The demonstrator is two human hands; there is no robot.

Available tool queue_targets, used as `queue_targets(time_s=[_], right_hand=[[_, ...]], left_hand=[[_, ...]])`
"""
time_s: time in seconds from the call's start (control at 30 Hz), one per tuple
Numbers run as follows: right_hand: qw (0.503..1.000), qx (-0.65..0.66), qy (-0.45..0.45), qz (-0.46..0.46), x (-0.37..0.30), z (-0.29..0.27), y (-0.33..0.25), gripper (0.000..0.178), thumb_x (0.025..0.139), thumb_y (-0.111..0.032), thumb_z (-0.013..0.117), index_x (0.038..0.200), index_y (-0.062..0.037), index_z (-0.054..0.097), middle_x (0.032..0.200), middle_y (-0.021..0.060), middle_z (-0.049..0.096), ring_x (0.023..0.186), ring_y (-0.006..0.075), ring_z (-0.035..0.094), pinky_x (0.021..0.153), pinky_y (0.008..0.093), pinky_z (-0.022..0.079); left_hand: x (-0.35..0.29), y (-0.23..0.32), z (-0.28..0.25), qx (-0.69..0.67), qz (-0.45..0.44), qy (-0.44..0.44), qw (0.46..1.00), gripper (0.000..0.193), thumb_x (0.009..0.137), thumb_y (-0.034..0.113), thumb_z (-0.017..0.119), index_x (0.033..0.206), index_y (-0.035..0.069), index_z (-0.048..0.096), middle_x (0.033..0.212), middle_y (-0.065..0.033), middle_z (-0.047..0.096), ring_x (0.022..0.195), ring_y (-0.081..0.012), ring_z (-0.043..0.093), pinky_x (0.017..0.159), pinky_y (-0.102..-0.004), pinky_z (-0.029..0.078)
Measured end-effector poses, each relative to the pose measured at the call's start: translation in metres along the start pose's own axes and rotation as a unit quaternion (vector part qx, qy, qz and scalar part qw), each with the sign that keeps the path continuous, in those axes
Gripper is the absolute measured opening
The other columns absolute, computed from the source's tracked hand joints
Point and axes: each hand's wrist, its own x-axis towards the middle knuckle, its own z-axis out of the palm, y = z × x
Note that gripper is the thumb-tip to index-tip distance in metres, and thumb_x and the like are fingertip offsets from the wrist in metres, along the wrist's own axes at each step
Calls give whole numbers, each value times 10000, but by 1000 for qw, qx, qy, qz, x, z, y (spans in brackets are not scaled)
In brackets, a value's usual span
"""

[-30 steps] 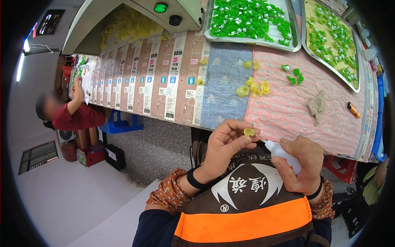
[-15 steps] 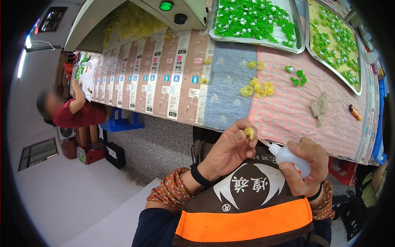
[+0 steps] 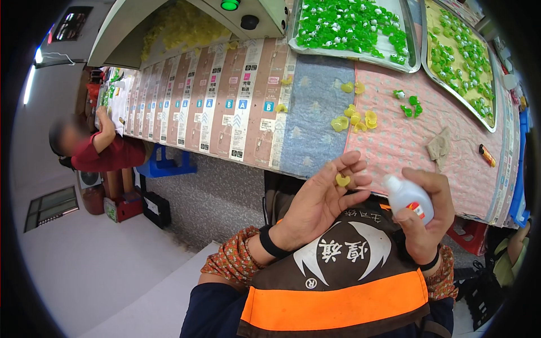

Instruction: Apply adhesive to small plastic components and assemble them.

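My left hand [image 3: 319, 203] is turned palm up at the table's front edge, its fingers loosely curled. A small curved yellow plastic piece [image 3: 342, 180] lies held against those fingers. To the right, my right hand [image 3: 431, 211] is wrapped round a white squeeze bottle [image 3: 407, 197] with a red label, its tip tilted up toward the left hand; the two do not touch. Beyond my hands, loose yellow pieces [image 3: 339, 124] are scattered on the cloth. A few green pieces [image 3: 414, 107], at least one with a white ball, lie to their right.
Behind stand a tray of green pieces [image 3: 349, 28] and a second tray [image 3: 433, 67]. A beige rag [image 3: 438, 147] and an orange tube [image 3: 487, 155] lie at right. A machine housing [image 3: 194, 11] covers a yellow heap. Another person [image 3: 107, 149] works at far left.
My right hand has drawn the bottle slightly up and away from the yellow piece, tilting it more upright. My left fingers have opened out, and the piece shows more fully.
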Motion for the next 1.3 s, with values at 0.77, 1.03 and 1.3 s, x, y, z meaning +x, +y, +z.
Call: queue_targets(time_s=[0.77, 1.03, 1.3], right_hand=[[995, 57, -65, 57, 26, 45, 17, 437, 732, 138, 600, 1141, -18, 603, 1037, 106, 669, 961, 220, 684, 845, 327, 537], [991, 14, -105, 81, 29, 42, 14, 431, 725, 95, 634, 1136, -31, 596, 1003, 136, 675, 920, 269, 698, 827, 344, 541], [966, 139, -9, 220, 31, 35, 18, 316, 812, 32, 701, 1065, -28, 524, 933, 26, 606, 829, 85, 614, 704, 242, 517]], left_hand=[[7, 8, 6, 114, -35, -11, 993, 656, 1068, 510, 339, 1560, 92, 223, 1317, -105, 518, 1206, -220, 571, 1011, -404, 517], [6, 14, 7, 154, -79, 22, 985, 808, 1022, 627, 329, 1586, 80, 138, 1269, -118, 535, 1128, -212, 610, 966, -406, 548], [5, 15, 11, 102, -81, 28, 991, 462, 1067, 323, 434, 1462, 94, 360, 1329, -107, 545, 1206, -242, 604, 956, -383, 577]])
